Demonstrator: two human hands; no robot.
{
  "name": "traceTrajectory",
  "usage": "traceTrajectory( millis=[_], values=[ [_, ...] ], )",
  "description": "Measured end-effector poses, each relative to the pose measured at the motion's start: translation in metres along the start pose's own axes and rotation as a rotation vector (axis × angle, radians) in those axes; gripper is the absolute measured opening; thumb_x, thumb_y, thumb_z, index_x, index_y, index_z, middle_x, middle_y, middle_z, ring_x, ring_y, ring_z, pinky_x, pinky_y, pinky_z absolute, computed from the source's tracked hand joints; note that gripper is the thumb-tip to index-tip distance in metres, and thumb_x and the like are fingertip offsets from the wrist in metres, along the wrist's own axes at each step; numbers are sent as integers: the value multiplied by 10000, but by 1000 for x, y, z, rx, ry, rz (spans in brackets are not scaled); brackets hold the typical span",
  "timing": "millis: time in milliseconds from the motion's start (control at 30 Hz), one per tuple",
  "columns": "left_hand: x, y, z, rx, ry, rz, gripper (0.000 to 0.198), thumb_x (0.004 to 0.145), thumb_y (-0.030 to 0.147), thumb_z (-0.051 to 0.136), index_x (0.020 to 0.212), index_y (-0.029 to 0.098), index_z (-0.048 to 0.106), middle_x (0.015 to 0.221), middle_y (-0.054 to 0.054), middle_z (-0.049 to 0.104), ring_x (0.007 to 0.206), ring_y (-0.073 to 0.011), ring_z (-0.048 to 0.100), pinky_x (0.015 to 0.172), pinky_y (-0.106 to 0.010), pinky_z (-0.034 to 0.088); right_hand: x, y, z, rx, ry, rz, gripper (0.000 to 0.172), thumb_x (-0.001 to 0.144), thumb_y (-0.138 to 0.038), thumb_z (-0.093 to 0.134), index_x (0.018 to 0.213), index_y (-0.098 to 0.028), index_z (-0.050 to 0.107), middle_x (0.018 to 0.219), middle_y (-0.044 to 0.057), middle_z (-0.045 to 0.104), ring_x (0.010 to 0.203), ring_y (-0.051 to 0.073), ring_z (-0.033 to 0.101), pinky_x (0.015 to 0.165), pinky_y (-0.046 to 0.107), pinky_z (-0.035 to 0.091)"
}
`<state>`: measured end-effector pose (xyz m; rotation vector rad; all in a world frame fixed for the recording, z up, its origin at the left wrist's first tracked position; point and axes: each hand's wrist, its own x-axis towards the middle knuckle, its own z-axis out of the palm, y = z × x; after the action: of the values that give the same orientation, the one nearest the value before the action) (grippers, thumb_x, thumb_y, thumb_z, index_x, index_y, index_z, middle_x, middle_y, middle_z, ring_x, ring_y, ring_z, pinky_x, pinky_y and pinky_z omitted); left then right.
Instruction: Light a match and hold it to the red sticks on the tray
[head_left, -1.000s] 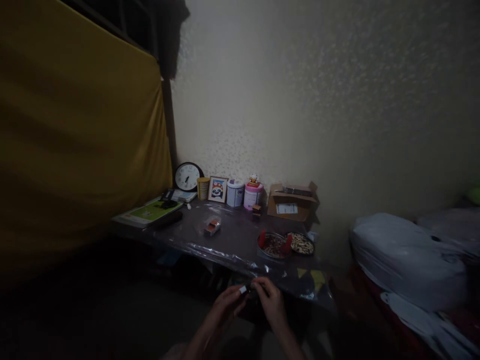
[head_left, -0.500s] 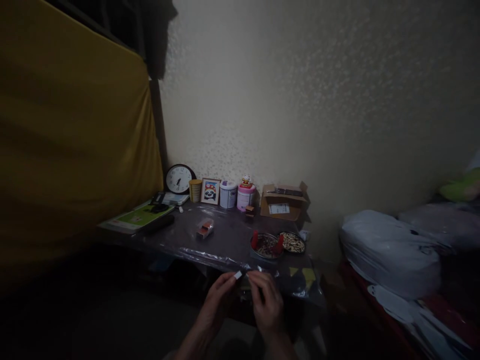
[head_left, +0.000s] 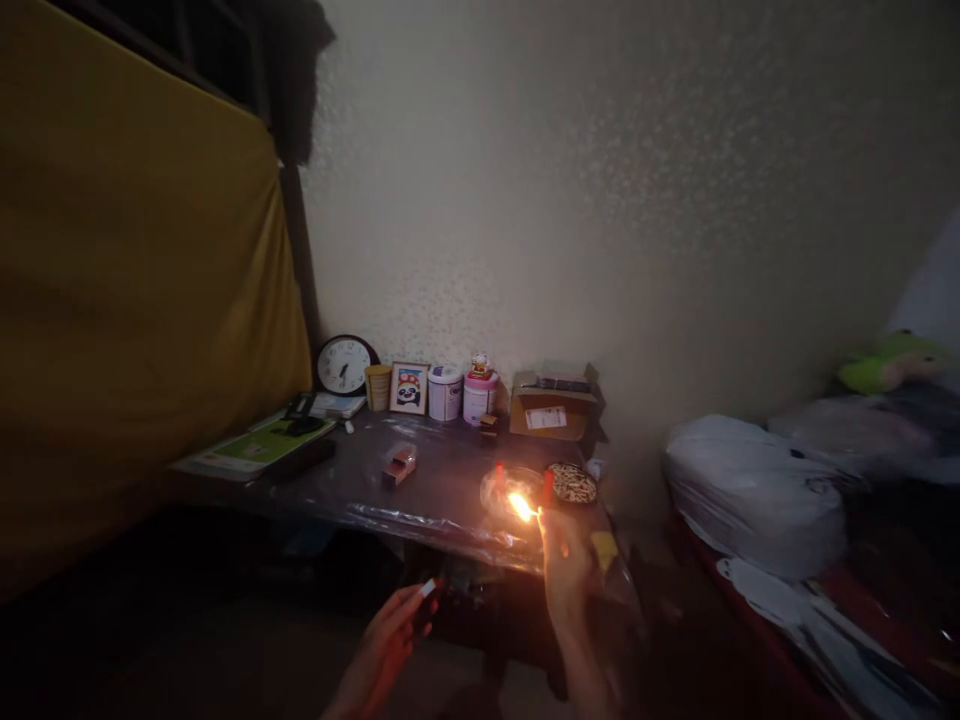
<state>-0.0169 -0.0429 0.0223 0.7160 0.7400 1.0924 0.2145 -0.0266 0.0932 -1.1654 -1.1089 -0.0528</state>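
My right hand (head_left: 564, 560) is pinched on a burning match (head_left: 538, 513), and its bright flame (head_left: 520, 507) flares over a round dish (head_left: 487, 498). Two red candles stand at this dish, one at the left (head_left: 500, 474) and one at the right (head_left: 548, 487), close to my fingers. Glare hides the dish's contents. Lower down, before the table's front edge, my left hand (head_left: 388, 630) is closed around a small matchbox (head_left: 428, 588) with a pale end showing. Behind the right candle lies a second round dish (head_left: 574, 482) filled with light stick-like pieces.
On the dark plastic-covered table (head_left: 360, 470) lies a small red packet (head_left: 400, 466). A clock (head_left: 346, 365), yellow cup (head_left: 378, 387), panda picture (head_left: 409, 388), two tins (head_left: 445, 393) and a cardboard box (head_left: 555, 408) line the wall. White bags (head_left: 750, 490) lie right.
The match is now alight. My right hand has moved forward from the matchbox to the candle dish, while my left hand has moved down and left with the box.
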Motion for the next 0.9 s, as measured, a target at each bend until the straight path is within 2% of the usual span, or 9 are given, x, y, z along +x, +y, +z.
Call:
traceTrajectory(
  millis=[167, 300, 467, 600, 767, 900],
  values=[
    [1, -14, -25, -48, 48, -55, 254, 730, 336, 587, 940, 219, 669, 1097, -60, 644, 1023, -216, 543, 833, -305, 421, 9, 4, 3, 30, 60, 61, 258, 742, -395, 553, 700, -157, 642, 696, 51, 649, 640, 174, 571, 579, 271, 470],
    [1, -18, -31, -85, 11, -61, 242, 710, 322, 611, 917, 219, 681, 1050, -54, 663, 998, -221, 559, 834, -312, 430, 13, 6, 6, 62, 59, 76, 272, 737, -411, 545, 710, -157, 636, 706, 47, 649, 674, 176, 578, 631, 287, 478],
    [-6, -12, -24, -123, -21, -18, 264, 601, 373, 691, 827, 236, 706, 1005, -47, 685, 1089, -276, 515, 925, -367, 391, 16, 5, 8, 100, 54, 154, 259, 711, -399, 572, 727, -154, 652, 733, 52, 657, 716, 194, 588, 685, 308, 477],
    [-9, -6, -18, -111, 15, -39, 251, 515, 420, 731, 702, 255, 702, 941, -46, 706, 1134, -318, 484, 990, -432, 327, 17, 12, 13, 183, 43, 236, 271, 692, -397, 586, 752, -142, 657, 761, 64, 663, 751, 211, 596, 725, 342, 476],
    [-23, 5, -1, -67, 45, -32, 251, 523, 443, 717, 696, 263, 686, 946, -45, 703, 1188, -338, 429, 1023, -472, 270, 18, 19, 16, 223, 25, 254, 245, 686, -386, 602, 741, -153, 657, 758, 54, 663, 754, 206, 593, 743, 346, 472],
    [-44, 17, 16, -68, -25, 100, 291, 541, 436, 713, 783, 277, 684, 1032, -37, 678, 1205, -328, 412, 1027, -456, 275, 17, 24, 17, 244, 2, 262, 255, 695, -390, 603, 779, -154, 656, 805, 66, 671, 786, 213, 598, 758, 352, 468]
  ],
)
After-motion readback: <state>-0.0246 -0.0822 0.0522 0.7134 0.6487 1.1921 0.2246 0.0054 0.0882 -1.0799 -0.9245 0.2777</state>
